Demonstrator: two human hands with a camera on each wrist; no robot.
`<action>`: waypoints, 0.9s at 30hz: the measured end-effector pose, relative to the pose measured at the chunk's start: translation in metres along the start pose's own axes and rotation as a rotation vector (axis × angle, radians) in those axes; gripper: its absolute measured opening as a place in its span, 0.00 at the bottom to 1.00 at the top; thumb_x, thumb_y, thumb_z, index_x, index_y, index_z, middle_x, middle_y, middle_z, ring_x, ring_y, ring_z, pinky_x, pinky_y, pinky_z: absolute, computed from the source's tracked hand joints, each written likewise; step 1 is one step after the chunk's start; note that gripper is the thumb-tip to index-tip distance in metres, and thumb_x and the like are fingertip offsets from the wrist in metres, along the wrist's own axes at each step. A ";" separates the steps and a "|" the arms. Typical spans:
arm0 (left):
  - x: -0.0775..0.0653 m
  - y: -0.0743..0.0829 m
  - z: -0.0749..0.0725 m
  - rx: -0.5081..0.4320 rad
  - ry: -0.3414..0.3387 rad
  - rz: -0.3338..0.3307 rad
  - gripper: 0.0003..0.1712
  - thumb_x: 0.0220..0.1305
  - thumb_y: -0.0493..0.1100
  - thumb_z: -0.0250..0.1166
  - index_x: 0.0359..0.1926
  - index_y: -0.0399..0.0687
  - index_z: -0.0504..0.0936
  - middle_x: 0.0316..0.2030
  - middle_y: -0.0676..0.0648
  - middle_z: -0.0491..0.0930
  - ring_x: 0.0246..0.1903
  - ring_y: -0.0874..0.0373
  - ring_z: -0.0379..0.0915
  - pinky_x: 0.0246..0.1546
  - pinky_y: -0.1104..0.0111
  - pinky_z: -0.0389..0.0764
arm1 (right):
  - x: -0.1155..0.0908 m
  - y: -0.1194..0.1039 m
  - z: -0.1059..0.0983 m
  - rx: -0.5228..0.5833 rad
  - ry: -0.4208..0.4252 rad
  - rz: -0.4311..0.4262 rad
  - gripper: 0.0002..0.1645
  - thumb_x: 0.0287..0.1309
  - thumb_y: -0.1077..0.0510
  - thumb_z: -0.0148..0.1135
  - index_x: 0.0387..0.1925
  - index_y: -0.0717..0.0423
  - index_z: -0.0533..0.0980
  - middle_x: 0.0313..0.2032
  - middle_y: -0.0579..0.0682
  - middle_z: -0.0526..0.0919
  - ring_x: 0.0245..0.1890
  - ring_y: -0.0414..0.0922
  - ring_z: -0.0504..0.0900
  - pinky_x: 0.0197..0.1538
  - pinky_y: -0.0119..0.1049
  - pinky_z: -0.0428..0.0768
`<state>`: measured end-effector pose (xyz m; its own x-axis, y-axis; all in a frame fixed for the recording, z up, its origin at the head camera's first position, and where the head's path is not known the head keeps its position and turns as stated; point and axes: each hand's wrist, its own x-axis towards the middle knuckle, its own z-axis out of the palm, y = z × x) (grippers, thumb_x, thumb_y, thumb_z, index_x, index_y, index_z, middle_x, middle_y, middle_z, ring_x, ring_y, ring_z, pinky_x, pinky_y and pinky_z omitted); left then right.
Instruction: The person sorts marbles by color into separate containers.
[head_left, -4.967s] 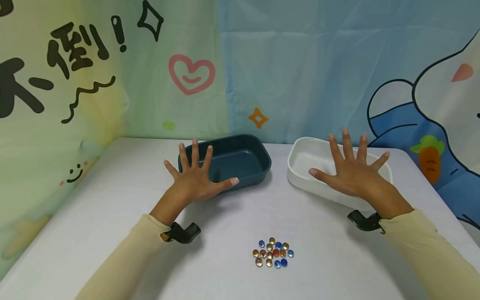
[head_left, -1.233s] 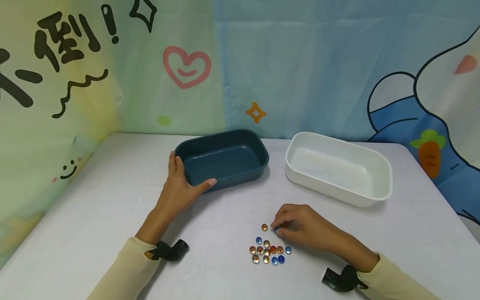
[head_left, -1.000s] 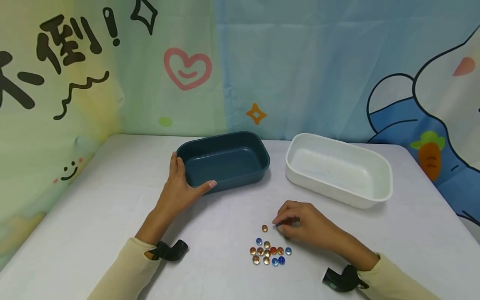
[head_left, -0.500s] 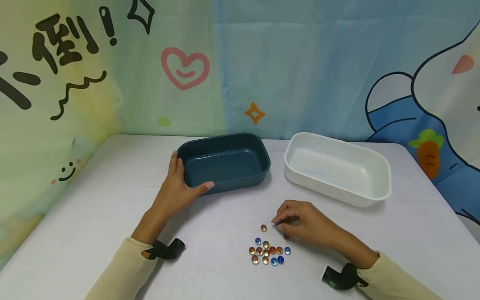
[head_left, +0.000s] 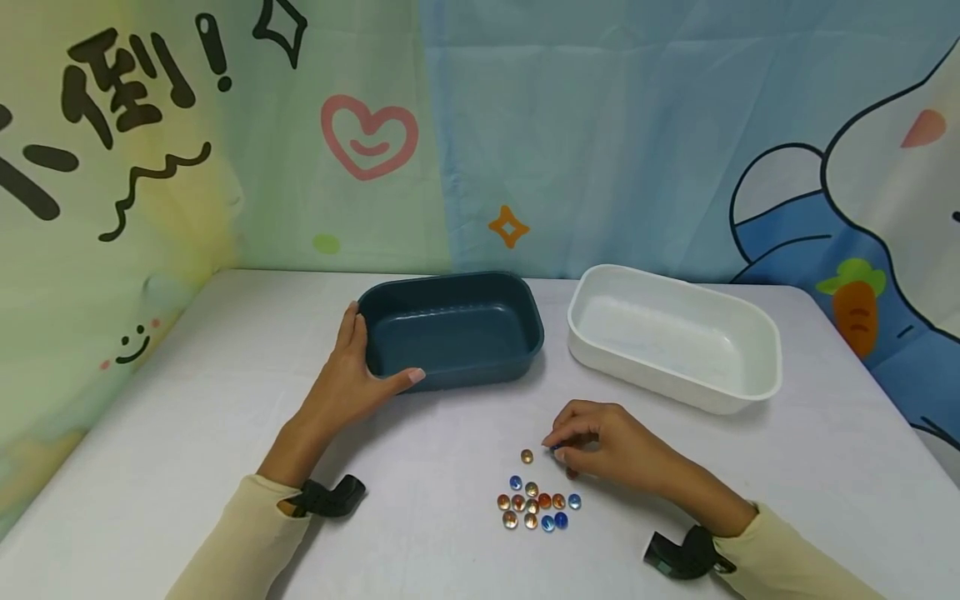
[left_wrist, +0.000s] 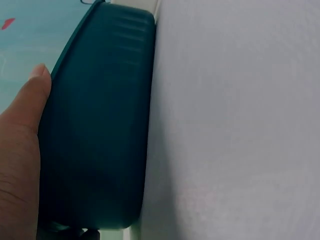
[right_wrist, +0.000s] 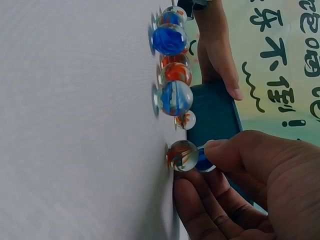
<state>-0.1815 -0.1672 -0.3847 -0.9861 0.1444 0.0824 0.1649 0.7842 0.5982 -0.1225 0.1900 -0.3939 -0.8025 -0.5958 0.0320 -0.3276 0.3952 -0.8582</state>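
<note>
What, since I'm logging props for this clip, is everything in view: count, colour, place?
Loose marbles: fourteen, four blue and ten amber to reddish, on the table
Held marble: one, blue, pinched by the right hand
Teal tray: one, dark teal, far side, left of the white tray
White tray: one, white, far right side
Table: one, white, under trays and marbles
Backdrop: one, pastel yellow, green and blue with printed drawings, behind the table
Wrist devices: two, black, one per wrist
Sleeves: two, beige, on the forearms
Left hand: one, bare, touching the teal tray's near left corner
Right hand: one, bare, beside the loose marbles
</note>
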 end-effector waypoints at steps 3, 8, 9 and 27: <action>-0.001 -0.001 -0.002 -0.003 -0.010 0.010 0.73 0.49 0.77 0.64 0.75 0.37 0.36 0.75 0.55 0.24 0.73 0.46 0.38 0.65 0.46 0.56 | 0.000 0.000 0.000 -0.003 -0.001 -0.004 0.10 0.57 0.68 0.67 0.41 0.56 0.85 0.39 0.48 0.79 0.28 0.41 0.84 0.37 0.33 0.81; -0.001 -0.001 0.000 0.004 -0.031 0.019 0.73 0.48 0.78 0.64 0.75 0.36 0.38 0.75 0.54 0.25 0.73 0.47 0.36 0.65 0.46 0.56 | -0.001 0.001 -0.002 -0.007 -0.013 -0.005 0.10 0.57 0.69 0.66 0.40 0.57 0.85 0.38 0.47 0.79 0.27 0.41 0.84 0.38 0.34 0.81; -0.001 -0.001 0.000 0.007 -0.036 0.019 0.73 0.48 0.78 0.64 0.75 0.36 0.39 0.75 0.54 0.25 0.73 0.47 0.36 0.65 0.46 0.56 | -0.002 0.002 -0.002 -0.009 -0.018 -0.003 0.10 0.57 0.69 0.66 0.40 0.56 0.85 0.38 0.47 0.79 0.28 0.41 0.84 0.39 0.34 0.81; 0.002 -0.001 -0.003 0.021 -0.047 0.036 0.73 0.48 0.76 0.66 0.75 0.36 0.38 0.76 0.49 0.29 0.73 0.46 0.36 0.66 0.46 0.55 | 0.008 -0.001 -0.027 -0.048 0.095 -0.060 0.12 0.57 0.68 0.67 0.42 0.56 0.86 0.40 0.44 0.82 0.40 0.43 0.80 0.46 0.33 0.80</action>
<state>-0.1837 -0.1697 -0.3833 -0.9775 0.2004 0.0655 0.2009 0.7908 0.5782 -0.1415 0.2038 -0.3789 -0.8232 -0.5519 0.1331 -0.3986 0.3951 -0.8276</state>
